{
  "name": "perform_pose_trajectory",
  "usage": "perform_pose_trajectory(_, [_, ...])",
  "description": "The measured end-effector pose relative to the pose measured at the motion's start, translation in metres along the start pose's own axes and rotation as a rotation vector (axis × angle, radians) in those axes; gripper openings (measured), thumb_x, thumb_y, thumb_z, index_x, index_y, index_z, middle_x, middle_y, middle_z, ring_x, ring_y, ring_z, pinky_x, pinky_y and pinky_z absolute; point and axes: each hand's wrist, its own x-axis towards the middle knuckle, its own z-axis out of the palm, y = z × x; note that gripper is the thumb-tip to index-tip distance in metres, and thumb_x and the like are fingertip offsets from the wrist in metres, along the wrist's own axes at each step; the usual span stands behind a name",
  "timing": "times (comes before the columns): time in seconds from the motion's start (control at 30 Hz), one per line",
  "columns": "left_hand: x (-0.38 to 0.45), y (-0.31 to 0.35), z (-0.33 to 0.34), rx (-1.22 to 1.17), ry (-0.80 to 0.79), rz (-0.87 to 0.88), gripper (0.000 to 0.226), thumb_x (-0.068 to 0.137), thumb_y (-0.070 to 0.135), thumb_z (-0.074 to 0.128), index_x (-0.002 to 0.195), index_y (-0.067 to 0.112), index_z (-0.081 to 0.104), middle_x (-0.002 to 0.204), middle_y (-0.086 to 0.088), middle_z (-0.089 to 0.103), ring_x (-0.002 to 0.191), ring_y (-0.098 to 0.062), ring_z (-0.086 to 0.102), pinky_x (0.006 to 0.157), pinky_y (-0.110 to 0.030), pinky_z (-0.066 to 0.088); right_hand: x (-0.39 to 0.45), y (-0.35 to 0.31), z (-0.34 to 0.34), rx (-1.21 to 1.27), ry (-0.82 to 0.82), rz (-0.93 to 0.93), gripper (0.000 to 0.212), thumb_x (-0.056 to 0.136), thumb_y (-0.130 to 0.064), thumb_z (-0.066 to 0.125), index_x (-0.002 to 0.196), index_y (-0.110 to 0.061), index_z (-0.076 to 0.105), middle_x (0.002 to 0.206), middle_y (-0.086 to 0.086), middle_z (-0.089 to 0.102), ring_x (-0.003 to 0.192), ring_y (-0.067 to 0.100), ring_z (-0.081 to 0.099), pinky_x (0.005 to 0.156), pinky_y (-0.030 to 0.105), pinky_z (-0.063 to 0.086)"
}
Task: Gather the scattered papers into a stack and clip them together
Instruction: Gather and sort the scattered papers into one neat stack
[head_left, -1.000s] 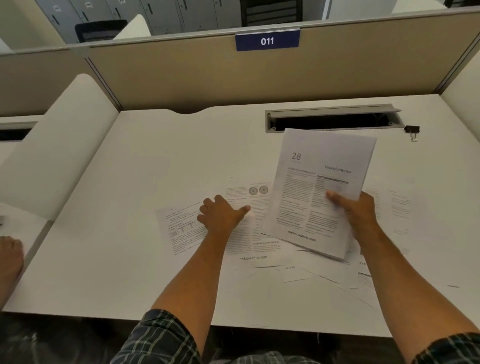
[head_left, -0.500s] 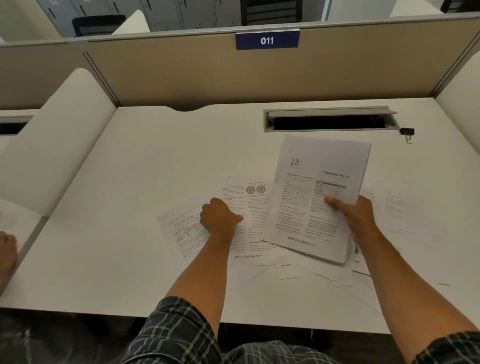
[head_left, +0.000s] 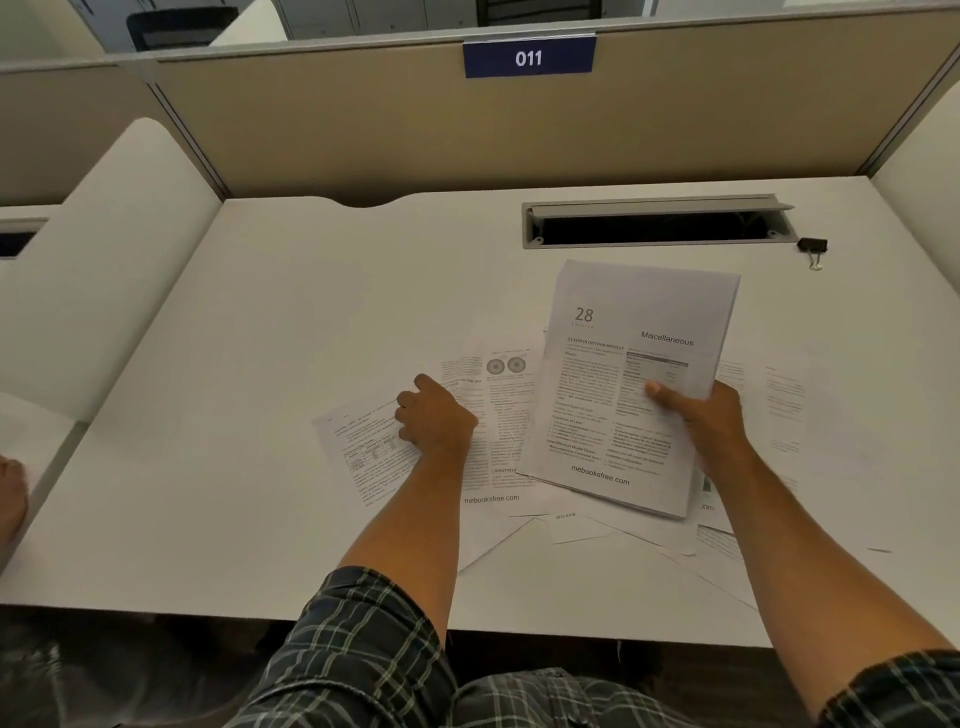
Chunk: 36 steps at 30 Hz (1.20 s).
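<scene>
Gripping a raised bundle of pages (head_left: 631, 384), the right hand (head_left: 701, 415) is risking a slipped sheet, while the left hand (head_left: 434, 421), fingers curled, is pressing loose papers (head_left: 363, 441) that may crumple; the clip (head_left: 813, 248) is lying well apart.

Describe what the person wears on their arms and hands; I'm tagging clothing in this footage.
Both forearms are bare. The left hand and right hand show no gloves, rings or watch. Short dark plaid sleeves, crossed by pale lines, end near the elbows: left sleeve, right sleeve.
</scene>
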Motion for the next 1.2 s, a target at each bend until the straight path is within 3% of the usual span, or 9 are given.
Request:
perform_pose_trajectory(0.3, [0.006, -0.004, -0.005, -0.100, -0.081, 0.006, 0.059, 0.073, 0.029, 0.089, 0.119, 0.013, 0.057, 0.120, -0.011, 0.066, 0.113, -0.036, 0.065, 0.097, -0.053, 0.053, -0.003, -0.009, -0.004, 0.011, 0.011, 0.000, 0.045, 0.075, -0.017, 0.090, 0.117, -0.014, 0.073, 0.104, 0.003, 0.079, 0.093, 0.024, 0.078, 0.082, 0.047, 0.063])
perform_pose_trajectory(0.43, [0.004, -0.008, -0.005, -0.090, 0.004, 0.100, 0.034, 0.081, 0.027, 0.079, 0.110, 0.015, 0.065, 0.111, -0.004, 0.069, 0.107, -0.031, 0.067, 0.099, -0.051, 0.051, -0.003, -0.009, -0.007, 0.002, 0.009, 0.004, 0.044, 0.075, -0.019, 0.090, 0.116, -0.016, 0.074, 0.104, 0.003, 0.079, 0.092, 0.024, 0.078, 0.081, 0.048, 0.063])
perform_pose_trajectory(0.53, [0.005, -0.014, -0.006, -0.230, 0.022, 0.202, 0.009, 0.087, 0.020, 0.070, 0.088, 0.013, 0.065, 0.092, -0.002, 0.071, 0.086, -0.026, 0.070, 0.078, -0.039, 0.057, -0.002, -0.008, -0.010, -0.020, 0.012, 0.014, 0.048, 0.074, -0.024, 0.092, 0.117, -0.017, 0.074, 0.106, 0.003, 0.079, 0.093, 0.025, 0.078, 0.082, 0.051, 0.062])
perform_pose_trajectory(0.6, [0.005, -0.016, -0.011, -0.385, 0.015, 0.265, 0.010, 0.091, 0.019, 0.066, 0.086, 0.011, 0.063, 0.088, -0.003, 0.070, 0.078, -0.023, 0.067, 0.061, -0.027, 0.050, -0.002, -0.008, -0.013, -0.028, 0.009, 0.020, 0.047, 0.075, -0.024, 0.091, 0.117, -0.018, 0.073, 0.106, 0.003, 0.079, 0.093, 0.026, 0.078, 0.080, 0.050, 0.062])
perform_pose_trajectory(0.67, [0.009, -0.016, -0.020, -0.514, 0.027, 0.307, 0.011, 0.092, 0.019, 0.063, 0.089, 0.009, 0.065, 0.085, -0.001, 0.069, 0.078, -0.021, 0.067, 0.057, -0.023, 0.046, -0.002, -0.008, -0.016, -0.039, 0.013, 0.023, 0.045, 0.076, -0.024, 0.090, 0.117, -0.018, 0.073, 0.104, 0.003, 0.079, 0.092, 0.027, 0.078, 0.076, 0.047, 0.063])
perform_pose_trajectory(0.9, [0.021, -0.014, -0.044, -0.977, -0.067, 0.255, 0.023, 0.093, 0.023, 0.073, 0.111, 0.008, 0.075, 0.099, -0.002, 0.076, 0.090, -0.017, 0.074, 0.071, -0.022, 0.060, 0.001, -0.011, -0.028, -0.103, 0.067, 0.003, 0.038, 0.084, -0.014, 0.082, 0.121, -0.011, 0.070, 0.103, 0.005, 0.075, 0.079, 0.015, 0.075, 0.079, 0.039, 0.062])
perform_pose_trajectory(0.97, [0.023, -0.008, -0.045, -1.079, -0.180, 0.209, 0.023, 0.091, 0.024, 0.076, 0.110, 0.011, 0.076, 0.103, -0.003, 0.078, 0.095, -0.022, 0.076, 0.081, -0.032, 0.062, 0.001, -0.012, -0.027, -0.116, 0.065, 0.010, 0.040, 0.086, -0.014, 0.080, 0.124, -0.008, 0.069, 0.105, 0.007, 0.074, 0.082, 0.016, 0.072, 0.079, 0.037, 0.060])
perform_pose_trajectory(1.07, [0.017, 0.003, -0.047, -1.273, -0.416, 0.163, 0.018, 0.089, 0.018, 0.078, 0.105, 0.009, 0.076, 0.105, -0.007, 0.079, 0.099, -0.026, 0.075, 0.088, -0.043, 0.060, 0.000, -0.014, -0.022, -0.101, 0.030, 0.035, 0.034, 0.088, -0.016, 0.079, 0.121, -0.013, 0.070, 0.098, 0.001, 0.076, 0.072, 0.014, 0.076, 0.060, 0.028, 0.061])
perform_pose_trajectory(1.2, [0.007, 0.016, -0.047, -1.286, -0.526, 0.239, 0.024, 0.088, 0.013, 0.078, 0.110, 0.004, 0.074, 0.112, -0.012, 0.077, 0.105, -0.030, 0.073, 0.094, -0.045, 0.059, -0.004, -0.019, -0.012, -0.051, -0.100, 0.065, 0.038, 0.085, -0.022, 0.082, 0.121, -0.015, 0.071, 0.107, 0.006, 0.079, 0.092, 0.026, 0.078, 0.079, 0.044, 0.063])
